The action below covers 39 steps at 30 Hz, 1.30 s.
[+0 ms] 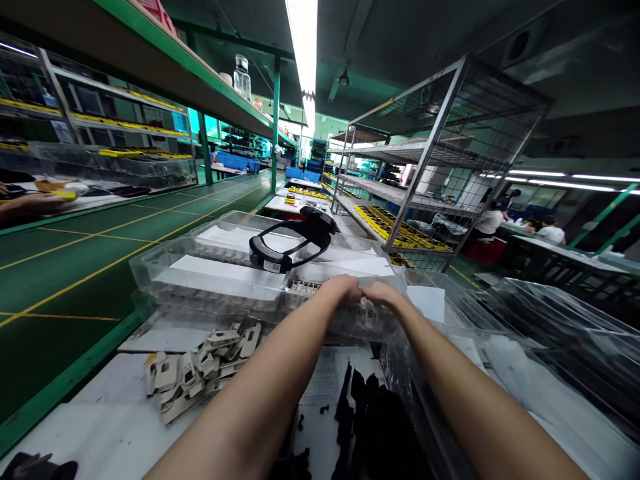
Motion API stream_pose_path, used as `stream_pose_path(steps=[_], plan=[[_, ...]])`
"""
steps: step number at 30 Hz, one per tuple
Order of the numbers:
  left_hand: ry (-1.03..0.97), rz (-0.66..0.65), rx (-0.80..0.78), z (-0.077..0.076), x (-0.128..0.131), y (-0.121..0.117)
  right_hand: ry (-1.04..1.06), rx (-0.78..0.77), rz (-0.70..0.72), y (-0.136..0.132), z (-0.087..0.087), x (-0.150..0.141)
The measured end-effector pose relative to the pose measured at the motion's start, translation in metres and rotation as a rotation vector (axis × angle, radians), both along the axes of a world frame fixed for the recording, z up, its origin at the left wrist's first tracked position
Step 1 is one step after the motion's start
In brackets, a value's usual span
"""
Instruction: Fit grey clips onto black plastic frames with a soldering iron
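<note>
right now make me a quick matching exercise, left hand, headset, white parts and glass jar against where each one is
Things:
1 left hand
2 headset
3 white parts
4 glass jar

Places:
a up on the shelf
b heaped on the bench
c on the front rim of the clear tray
d on the trays, beyond the hands

Pairs: 1c, 2d, 3b, 4a

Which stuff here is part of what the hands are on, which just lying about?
With the hands: left hand, right hand, clear plastic tray at their fingers, beige parts inside it.

Lying about: black headband device on the trays, loose off-white brackets on the bench, black scraps.
</note>
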State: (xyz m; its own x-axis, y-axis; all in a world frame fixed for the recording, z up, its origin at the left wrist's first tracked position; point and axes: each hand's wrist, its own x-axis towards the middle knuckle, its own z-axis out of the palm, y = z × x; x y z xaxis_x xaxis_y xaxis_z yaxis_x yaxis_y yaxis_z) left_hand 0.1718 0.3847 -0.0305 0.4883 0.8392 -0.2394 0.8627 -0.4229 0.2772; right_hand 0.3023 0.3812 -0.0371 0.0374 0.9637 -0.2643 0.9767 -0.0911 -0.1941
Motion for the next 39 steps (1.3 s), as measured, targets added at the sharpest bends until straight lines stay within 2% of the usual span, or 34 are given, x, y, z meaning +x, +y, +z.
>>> stream_pose_path(steps=[6,10,16,21,24,28,33,39], plan=[[-0.004,-0.002,0.122,0.008,0.002,-0.004,0.254,-0.08,-0.028,-0.01,0.013,0.009],[-0.011,-0.001,0.154,0.012,0.001,-0.012,0.354,-0.096,-0.042,-0.019,0.012,0.018],[-0.017,-0.015,0.135,0.018,-0.009,-0.018,0.484,-0.105,0.093,-0.025,0.006,0.03],[-0.019,-0.036,0.043,0.022,-0.016,-0.015,0.508,-0.052,0.235,-0.025,0.007,0.028],[-0.041,-0.058,-0.025,0.017,-0.016,-0.011,0.507,-0.037,0.276,-0.026,0.006,0.028],[-0.079,-0.083,-0.083,0.01,-0.014,-0.006,0.472,-0.099,0.286,-0.023,0.006,0.03],[-0.127,-0.114,-0.074,0.006,-0.018,-0.001,0.457,-0.124,0.34,-0.017,0.003,0.033],[-0.228,-0.152,-0.02,0.008,-0.026,-0.006,0.458,-0.035,0.398,-0.015,0.002,0.037]])
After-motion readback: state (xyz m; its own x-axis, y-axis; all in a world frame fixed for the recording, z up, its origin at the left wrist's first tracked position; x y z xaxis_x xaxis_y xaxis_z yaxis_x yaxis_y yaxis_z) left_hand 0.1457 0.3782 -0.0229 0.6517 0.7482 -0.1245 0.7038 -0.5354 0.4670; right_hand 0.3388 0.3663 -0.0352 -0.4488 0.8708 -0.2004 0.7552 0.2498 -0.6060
